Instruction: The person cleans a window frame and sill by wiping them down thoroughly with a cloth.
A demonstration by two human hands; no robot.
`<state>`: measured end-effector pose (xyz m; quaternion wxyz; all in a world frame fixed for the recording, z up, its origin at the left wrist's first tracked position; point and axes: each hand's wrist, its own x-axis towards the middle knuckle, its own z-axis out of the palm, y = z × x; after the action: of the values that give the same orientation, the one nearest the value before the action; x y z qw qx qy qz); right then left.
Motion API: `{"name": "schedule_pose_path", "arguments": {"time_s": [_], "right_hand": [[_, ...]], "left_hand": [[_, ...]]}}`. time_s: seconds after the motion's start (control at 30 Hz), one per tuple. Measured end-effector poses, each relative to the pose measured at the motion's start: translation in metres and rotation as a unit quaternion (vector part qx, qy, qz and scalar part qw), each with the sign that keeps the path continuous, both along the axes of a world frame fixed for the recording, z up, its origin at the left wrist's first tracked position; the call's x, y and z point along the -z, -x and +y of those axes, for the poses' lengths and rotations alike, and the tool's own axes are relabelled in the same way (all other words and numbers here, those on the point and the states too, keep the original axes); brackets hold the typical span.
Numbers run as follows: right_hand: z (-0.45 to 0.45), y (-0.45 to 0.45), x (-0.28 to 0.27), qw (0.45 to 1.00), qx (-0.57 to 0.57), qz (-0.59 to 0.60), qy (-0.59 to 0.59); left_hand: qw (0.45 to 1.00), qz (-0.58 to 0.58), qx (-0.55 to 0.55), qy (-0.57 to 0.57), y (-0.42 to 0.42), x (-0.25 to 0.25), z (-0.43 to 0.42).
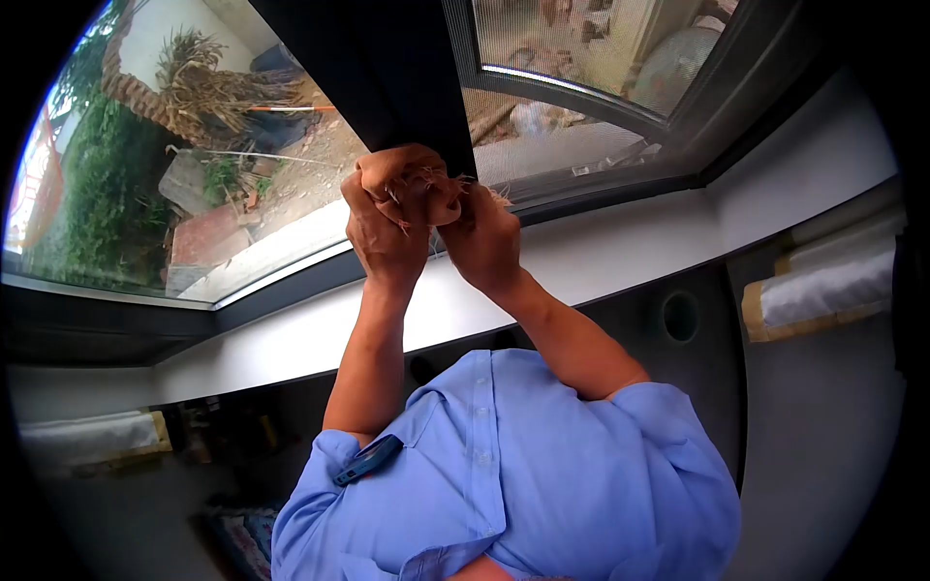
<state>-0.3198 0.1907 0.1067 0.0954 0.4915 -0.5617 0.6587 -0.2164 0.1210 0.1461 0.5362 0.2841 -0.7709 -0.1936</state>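
A crumpled orange-brown cloth (399, 165) with frayed edges is bunched between my two hands, in front of the dark upright post (407, 68) of the window frame. My left hand (386, 237) is closed around its left side. On the right, my right hand (487, 235) grips the cloth, fingers curled in and partly hidden. Both hands are held close together above the white windowsill (446, 283). Whether the cloth touches the post, I cannot tell.
A glass pane (107, 194) lies to the left, with a yard behind it. At the right stands a tilted, screened window sash (572, 87). White-and-gold fabric (823, 290) hangs at the far right. A dark blue device (368, 460) sits at my shirt (572, 465).
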Motion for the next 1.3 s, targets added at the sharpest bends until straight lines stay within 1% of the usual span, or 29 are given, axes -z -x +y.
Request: {"name": "schedule_pose_path", "arguments": {"time_s": [0.07, 0.13, 0.17, 0.23, 0.3, 0.33, 0.37, 0.43, 0.47, 0.5, 0.53, 0.57, 0.6, 0.63, 0.67, 0.7, 0.77, 0.8, 0.83, 0.9, 0.93, 1.0, 1.03, 1.1, 1.13, 1.17, 1.23, 1.27, 1.3], "right_hand": [[0.004, -0.006, 0.016, 1.0, 0.0, -0.021, -0.018], [0.005, -0.007, 0.003, 0.999, 0.0, -0.042, -0.034], [0.005, -0.006, -0.004, 0.998, -0.012, -0.058, -0.026], [0.005, -0.005, -0.036, 0.997, -0.027, -0.076, -0.017], [0.001, -0.003, -0.067, 0.994, -0.043, -0.085, 0.048], [-0.007, -0.003, -0.075, 0.992, -0.037, -0.079, 0.095], [-0.009, -0.003, -0.074, 0.992, -0.038, -0.08, 0.094], [-0.011, -0.002, -0.069, 0.993, -0.026, -0.067, 0.092], [-0.01, -0.002, -0.062, 0.993, -0.024, -0.067, 0.093], [-0.007, -0.003, -0.047, 0.996, -0.011, -0.068, 0.058], [-0.004, -0.004, -0.031, 0.997, 0.002, -0.067, 0.024], [-0.003, -0.004, -0.012, 0.997, 0.003, -0.067, 0.025], [-0.003, -0.005, 0.009, 0.998, 0.018, -0.068, -0.002], [-0.001, -0.006, 0.013, 0.997, 0.032, -0.07, -0.029], [0.001, -0.007, 0.018, 0.996, 0.019, -0.081, -0.038], [0.001, -0.006, 0.009, 0.996, 0.02, -0.08, -0.036], [0.003, -0.005, -0.007, 0.996, -0.016, -0.09, -0.007], [0.004, -0.003, -0.023, 0.996, -0.018, -0.089, -0.007], [0.003, -0.001, -0.042, 0.995, -0.03, -0.094, 0.013], [0.0, 0.004, -0.073, 0.994, -0.043, -0.1, 0.031], [-0.003, 0.008, -0.086, 0.991, -0.05, -0.103, 0.065], [-0.01, 0.011, -0.094, 0.986, -0.063, -0.111, 0.112], [-0.008, 0.011, -0.093, 0.985, -0.062, -0.109, 0.116], [-0.003, 0.008, -0.082, 0.997, 0.006, -0.055, 0.057], [-0.007, 0.009, -0.063, 0.996, 0.007, -0.054, 0.069], [-0.011, 0.008, -0.044, 0.995, 0.009, -0.053, 0.08], [-0.008, 0.006, -0.04, 0.995, 0.019, -0.054, 0.077], [-0.008, 0.009, -0.039, 0.995, 0.023, -0.053, 0.083], [-0.003, 0.01, -0.05, 0.995, -0.003, -0.07, 0.065]], "left_hand": [[1.0, -0.01, 0.001, 0.017, -0.001, 0.012, 0.005], [0.998, -0.045, -0.032, -0.029, -0.002, 0.005, 0.008], [0.998, -0.048, -0.034, -0.028, -0.004, 0.001, 0.005], [0.998, 0.037, 0.007, -0.058, 0.001, -0.032, -0.004], [0.994, 0.076, -0.021, 0.074, 0.009, -0.071, -0.008], [0.99, 0.089, -0.035, 0.107, 0.011, -0.083, -0.009], [0.99, 0.088, -0.037, 0.107, 0.011, -0.082, -0.011], [0.983, 0.057, -0.058, 0.164, 0.011, -0.082, -0.014], [0.989, 0.063, -0.031, 0.128, 0.011, -0.069, -0.013], [0.992, 0.056, 0.004, 0.115, 0.01, -0.057, -0.011], [0.997, 0.056, 0.02, 0.046, 0.009, -0.037, -0.008], [0.998, 0.055, 0.035, -0.024, 0.007, -0.015, -0.006], [1.0, 0.016, 0.014, -0.017, 0.002, 0.001, -0.002], [1.0, -0.023, -0.008, -0.01, -0.002, 0.008, 0.004], [0.998, -0.042, -0.024, -0.026, -0.003, 0.013, 0.005], [0.999, -0.041, -0.023, -0.023, -0.001, 0.005, 0.005], [0.998, 0.026, 0.015, 0.055, 0.004, -0.013, 0.001], [0.996, 0.05, 0.039, 0.069, 0.007, -0.021, -0.01], [0.988, 0.069, 0.01, 0.135, 0.01, -0.044, -0.008], [0.977, 0.101, -0.018, 0.186, 0.014, -0.078, -0.011], [0.977, 0.101, -0.019, 0.186, 0.014, -0.093, -0.008], [0.969, 0.024, -0.081, 0.233, 0.016, -0.115, -0.004], [0.968, 0.027, -0.079, 0.237, 0.017, -0.112, -0.004], [0.97, 0.007, -0.085, 0.227, 0.02, -0.093, -0.004], [0.97, 0.008, -0.066, 0.235, 0.021, -0.079, -0.006], [0.978, 0.02, -0.021, 0.208, 0.023, -0.062, -0.009], [0.976, -0.001, -0.009, 0.22, 0.028, -0.061, 0.002], [0.978, -0.013, -0.027, 0.204, 0.027, -0.063, 0.003], [0.978, -0.011, -0.023, 0.207, 0.028, -0.074, 0.004]]}}
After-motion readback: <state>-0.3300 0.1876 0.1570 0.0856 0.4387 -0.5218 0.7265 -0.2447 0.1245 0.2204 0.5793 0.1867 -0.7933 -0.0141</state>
